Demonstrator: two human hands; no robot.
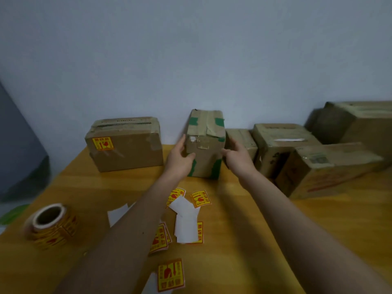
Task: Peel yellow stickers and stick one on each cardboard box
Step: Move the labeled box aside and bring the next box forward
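Note:
A tall cardboard box with green tape (204, 143) stands upright at the middle back of the wooden table (265, 219). My left hand (180, 158) presses its left side and my right hand (238, 155) its right side, so both hold it. Left of it sits a wide cardboard box (127, 149) with a yellow sticker (102, 143) on its front. Loose yellow stickers (200, 198) and white backing papers (186, 221) lie in front of me, one sticker (170, 274) nearest. A sticker roll (52, 224) rests at the left.
Several more cardboard boxes crowd the right back: a small one (244, 141), a medium one (280, 143), a long one (331, 168) and a big one (364, 119) by the wall. The table's left edge slants near the roll.

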